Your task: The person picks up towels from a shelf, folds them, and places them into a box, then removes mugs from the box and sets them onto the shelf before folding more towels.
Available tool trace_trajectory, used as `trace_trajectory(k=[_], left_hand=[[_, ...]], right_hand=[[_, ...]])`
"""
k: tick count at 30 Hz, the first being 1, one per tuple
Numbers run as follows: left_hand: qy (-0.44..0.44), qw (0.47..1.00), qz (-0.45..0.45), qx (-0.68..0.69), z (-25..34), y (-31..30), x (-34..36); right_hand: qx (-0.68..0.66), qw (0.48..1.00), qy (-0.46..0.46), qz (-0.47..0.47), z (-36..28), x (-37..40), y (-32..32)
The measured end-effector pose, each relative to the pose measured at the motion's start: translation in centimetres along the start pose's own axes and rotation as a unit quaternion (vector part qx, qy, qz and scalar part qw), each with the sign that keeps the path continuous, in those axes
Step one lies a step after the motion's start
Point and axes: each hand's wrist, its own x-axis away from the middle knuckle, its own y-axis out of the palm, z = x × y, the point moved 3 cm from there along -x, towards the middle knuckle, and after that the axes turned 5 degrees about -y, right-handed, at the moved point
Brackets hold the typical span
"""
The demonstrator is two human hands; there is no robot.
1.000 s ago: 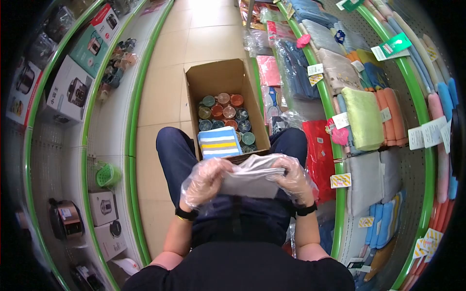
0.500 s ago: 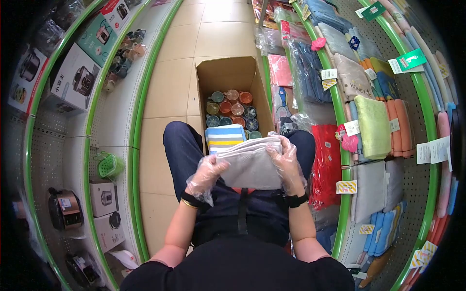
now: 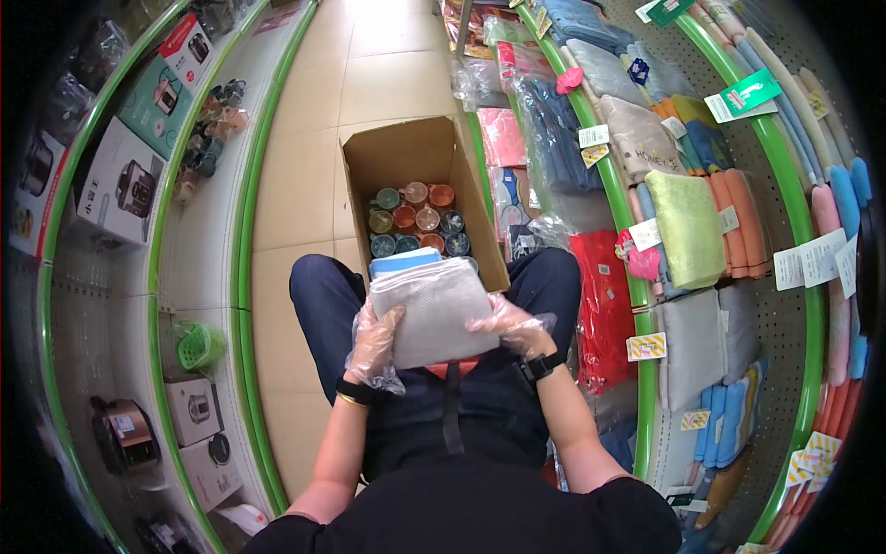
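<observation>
A folded grey towel is held flat over my lap, its upper face toward me. My left hand, in a clear plastic glove, grips its left edge with the thumb on top. On the right edge, my right hand, gloved the same way, pinches the cloth. Just behind the grey towel a blue and white folded towel shows, mostly covered by it. Beyond my knees stands an open cardboard box holding several mugs in rows.
On the right, a green-edged shelf carries folded towels, among them a yellow-green towel and a red plastic-wrapped pack. Left shelves hold boxed cookers, a green basket and small cups. Tiled floor runs along the aisle.
The grey towel has turned flatter and shifted left, now covering most of the striped towel behind it. My right hand has moved lower on its edge. The view has shifted slightly.
</observation>
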Motion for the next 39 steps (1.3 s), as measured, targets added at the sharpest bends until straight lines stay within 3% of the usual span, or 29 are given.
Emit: trace_trajectory(k=[4,5,6,7,8,9,11,12,13,14,15,16,17,19,20,21,23,24,25,26,27,29,31,33,34,35,36,37,39], left_hand=[[0.008,0.999,-0.008,-0.053,0.7,-1.2,-2.1],[0.238,0.902,-0.062,-0.354,-0.7,-3.3,-4.1],[0.165,0.937,-0.085,-0.296,-3.4,-4.7,-6.9],[0.394,0.742,-0.057,-0.539,-1.1,-4.1,-6.8],[0.189,0.903,-0.069,-0.379,1.1,-3.1,-8.1],[0.135,0.971,-0.097,-0.174,-2.2,-4.8,-11.9],[-0.151,0.976,0.005,-0.157,0.2,-3.9,-13.0],[-0.133,0.978,0.018,-0.159,-2.3,-4.6,-14.8],[-0.114,0.980,0.030,-0.161,-4.9,-5.4,-16.6],[-0.108,0.918,0.029,-0.381,-3.3,-4.4,-15.6],[-0.111,0.855,0.015,-0.506,-5.3,-5.3,-17.1],[-0.111,0.849,0.014,-0.516,-4.9,-4.9,-16.1],[-0.110,0.844,0.014,-0.525,-4.7,-4.3,-14.9],[-0.067,0.846,0.057,-0.526,-6.8,-4.9,-14.8],[-0.035,0.899,0.043,-0.434,-8.8,-5.9,-15.1],[-0.039,0.899,0.044,-0.435,-9.3,-6.0,-14.6],[-0.082,0.826,0.107,-0.547,-10.0,-5.7,-14.1],[-0.173,0.799,0.073,-0.571,-9.4,-5.1,-14.1],[-0.172,0.799,0.073,-0.572,-9.4,-4.4,-13.9],[-0.172,0.757,0.070,-0.626,-9.6,-3.7,-13.8],[-0.171,0.713,0.066,-0.677,-9.8,-3.2,-13.5],[-0.156,0.719,0.096,-0.671,-11.4,-3.4,-13.8],[-0.195,0.683,0.087,-0.699,-13.2,-4.1,-14.7],[-0.158,0.653,0.030,-0.740,-11.6,-3.3,-14.0],[-0.145,0.652,0.010,-0.744,-12.8,-4.1,-14.8],[-0.129,0.651,-0.011,-0.748,-13.8,-4.7,-15.5],[-0.101,0.647,0.010,-0.756,-14.4,-5.0,-15.8],[-0.084,0.627,-0.040,-0.773,-14.8,-5.4,-16.0],[-0.079,0.619,-0.056,-0.779,-15.4,-5.9,-16.9]], right_hand=[[-0.034,0.997,-0.018,0.062,1.1,-0.7,0.0],[-0.027,0.997,-0.030,0.068,1.1,-1.7,-0.7],[-0.049,0.996,-0.037,0.065,0.6,-2.7,-0.8],[-0.044,0.993,-0.071,0.079,0.5,-4.0,-1.4],[-0.033,0.992,-0.065,0.100,-0.3,-5.1,-1.7],[-0.021,0.991,-0.060,0.121,-1.2,-6.2,-2.0],[0.033,0.976,-0.017,0.216,-0.8,-8.9,-3.3],[0.032,0.967,0.034,0.251,-3.9,-8.1,-0.6],[0.032,0.967,0.033,0.250,-2.8,-9.2,-1.5],[0.081,0.973,0.047,0.211,0.3,-11.5,-3.3],[0.130,0.975,0.062,0.171,4.8,-14.3,-5.7],[0.212,0.962,0.036,0.165,12.8,-18.1,-10.0],[0.227,0.967,0.087,0.079,9.8,-16.5,-7.5],[0.376,0.916,0.117,0.078,15.3,-19.3,-9.1],[0.375,0.916,0.119,0.075,14.2,-18.8,-7.9],[0.391,0.907,0.127,0.092,11.6,-17.3,-6.1],[0.406,0.897,0.136,0.109,12.0,-16.6,-6.1],[0.542,0.830,0.121,0.050,16.0,-17.7,-8.1],[0.664,0.741,0.101,-0.010,18.1,-18.4,-9.0],[0.638,0.746,0.192,-0.015,11.8,-16.4,-5.1],[0.637,0.747,0.190,-0.013,11.7,-16.4,-4.9],[0.688,0.715,0.120,-0.033,11.4,-16.2,-4.4],[0.681,0.718,0.142,-0.013,9.4,-15.0,-4.1],[0.719,0.694,0.027,-0.026,9.0,-14.6,-3.9],[0.635,0.765,0.091,0.057,0.5,-10.1,0.3],[0.558,0.814,-0.067,0.148,5.7,-10.1,-3.5],[0.502,0.849,-0.061,0.153,2.4,-8.0,-2.1],[0.444,0.880,-0.054,0.161,-2.0,-4.9,-0.2],[0.331,0.896,-0.168,0.244,-4.0,1.2,-0.3]])
